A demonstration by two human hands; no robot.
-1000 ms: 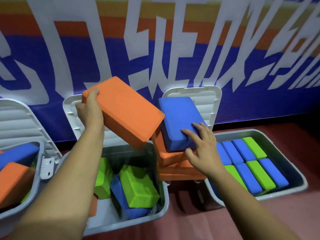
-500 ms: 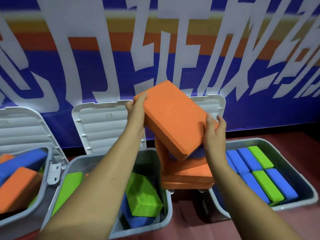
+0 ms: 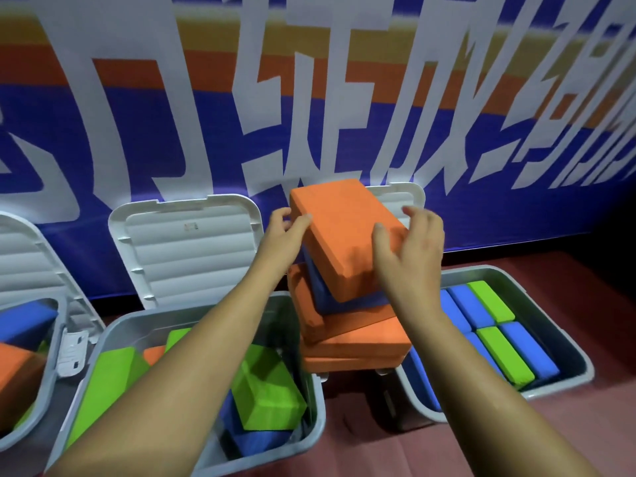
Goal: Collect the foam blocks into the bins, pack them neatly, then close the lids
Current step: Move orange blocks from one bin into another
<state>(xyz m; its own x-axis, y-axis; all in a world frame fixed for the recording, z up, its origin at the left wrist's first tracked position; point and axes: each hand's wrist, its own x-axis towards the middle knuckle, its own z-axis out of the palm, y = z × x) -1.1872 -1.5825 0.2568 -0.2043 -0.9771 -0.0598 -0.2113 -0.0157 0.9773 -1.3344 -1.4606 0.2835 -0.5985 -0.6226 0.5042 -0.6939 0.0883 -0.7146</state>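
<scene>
An orange foam block (image 3: 344, 235) lies tilted on top of a stack between two grey bins. Under it are a blue block (image 3: 327, 294) and more orange blocks (image 3: 354, 342). My left hand (image 3: 282, 239) pinches the top block's left edge. My right hand (image 3: 409, 256) holds its right side, thumb on the top face and fingers past the edge. The middle bin (image 3: 320, 407) holds loose green blocks (image 3: 268, 390) and a blue one, partly hidden by my left arm. The right bin (image 3: 568, 339) holds blue and green blocks packed in rows.
All three lids stand open against the banner wall: the middle lid (image 3: 189, 253), the right lid (image 3: 406, 197) and the left lid (image 3: 20, 263). A left bin (image 3: 51, 339) holds orange and blue blocks. Red floor (image 3: 516, 425) lies in front.
The orange block went from my left hand alone, over the middle bin, rightward into both hands and down onto the blue block on the stack.
</scene>
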